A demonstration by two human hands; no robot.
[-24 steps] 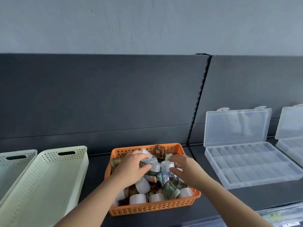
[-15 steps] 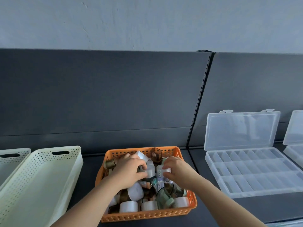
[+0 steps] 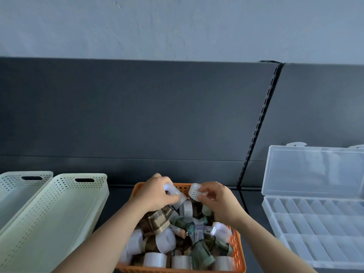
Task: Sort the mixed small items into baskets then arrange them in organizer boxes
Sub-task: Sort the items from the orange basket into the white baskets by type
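Above an orange perforated plastic basket [image 3: 239, 251] heaped with mixed small items, the left hand [image 3: 155, 194] grips a small white plastic piece [image 3: 171, 191] and the right hand [image 3: 218, 200] pinches a white perforated cap [image 3: 194, 192]; sorting looks barely begun, and both probably belong in the pale cream perforated basket [image 3: 59, 213] alongside

Head view looks forward and down, close above the orange basket [image 3: 237, 251], facing the wall [image 3: 177, 26].

Dark shelf [image 3: 120, 196], likely metal: two cream baskets [image 3: 13, 196] [image 3: 59, 217], an orange basket [image 3: 239, 251], a clear organizer box [image 3: 315, 223] (lid raised).
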